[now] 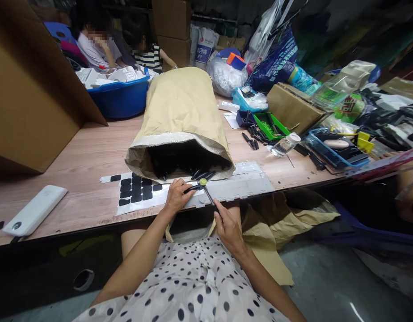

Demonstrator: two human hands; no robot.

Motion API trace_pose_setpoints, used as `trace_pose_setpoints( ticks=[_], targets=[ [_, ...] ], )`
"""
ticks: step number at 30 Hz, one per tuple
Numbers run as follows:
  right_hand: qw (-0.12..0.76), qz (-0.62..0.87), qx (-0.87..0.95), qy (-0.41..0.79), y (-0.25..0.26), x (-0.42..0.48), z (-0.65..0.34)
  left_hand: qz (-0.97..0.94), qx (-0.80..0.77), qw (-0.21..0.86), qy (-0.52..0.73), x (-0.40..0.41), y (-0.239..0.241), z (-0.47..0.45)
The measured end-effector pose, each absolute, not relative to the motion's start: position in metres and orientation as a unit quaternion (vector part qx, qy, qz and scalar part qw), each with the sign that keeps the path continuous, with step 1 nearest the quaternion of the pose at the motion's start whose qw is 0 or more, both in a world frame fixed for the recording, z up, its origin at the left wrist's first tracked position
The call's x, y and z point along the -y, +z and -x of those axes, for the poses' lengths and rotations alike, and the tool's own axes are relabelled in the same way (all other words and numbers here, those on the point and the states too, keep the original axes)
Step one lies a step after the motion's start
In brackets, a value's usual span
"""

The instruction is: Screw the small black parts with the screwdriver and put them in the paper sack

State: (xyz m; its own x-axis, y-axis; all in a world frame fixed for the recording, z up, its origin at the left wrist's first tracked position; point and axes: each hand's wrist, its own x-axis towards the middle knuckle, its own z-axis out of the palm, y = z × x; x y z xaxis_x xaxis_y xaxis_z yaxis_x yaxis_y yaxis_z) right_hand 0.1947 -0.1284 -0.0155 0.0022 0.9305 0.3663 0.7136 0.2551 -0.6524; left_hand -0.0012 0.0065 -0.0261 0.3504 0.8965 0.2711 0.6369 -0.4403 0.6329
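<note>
A wood-grain table [89, 154] crosses the dim room; on it, at centre, lies a sack [183, 103], dark mouth toward the lower edge. A blue basin [121, 99] stands upper left, with two people and cartons [173, 22] beyond. Below the sack's mouth, the left grip [175, 196] pinches a black part [192, 188], its long axis nearly level, rising slightly rightward. The right grip [228, 228] is closed around a hammer [208, 195], slanting up-left to its yellowish head beside the part's right end.
</note>
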Motion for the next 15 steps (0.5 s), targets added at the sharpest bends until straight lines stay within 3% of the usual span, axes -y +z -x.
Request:
trace_pose_setpoints(
  ticks=[15],
  targets=[
    [0.382, 0.573, 0.707, 0.160, -0.0142, 0.1231, -0.1880, -0.775, -0.498, 0.226, 0.318, -0.0068, -0.0257, -0.0047]
  ],
)
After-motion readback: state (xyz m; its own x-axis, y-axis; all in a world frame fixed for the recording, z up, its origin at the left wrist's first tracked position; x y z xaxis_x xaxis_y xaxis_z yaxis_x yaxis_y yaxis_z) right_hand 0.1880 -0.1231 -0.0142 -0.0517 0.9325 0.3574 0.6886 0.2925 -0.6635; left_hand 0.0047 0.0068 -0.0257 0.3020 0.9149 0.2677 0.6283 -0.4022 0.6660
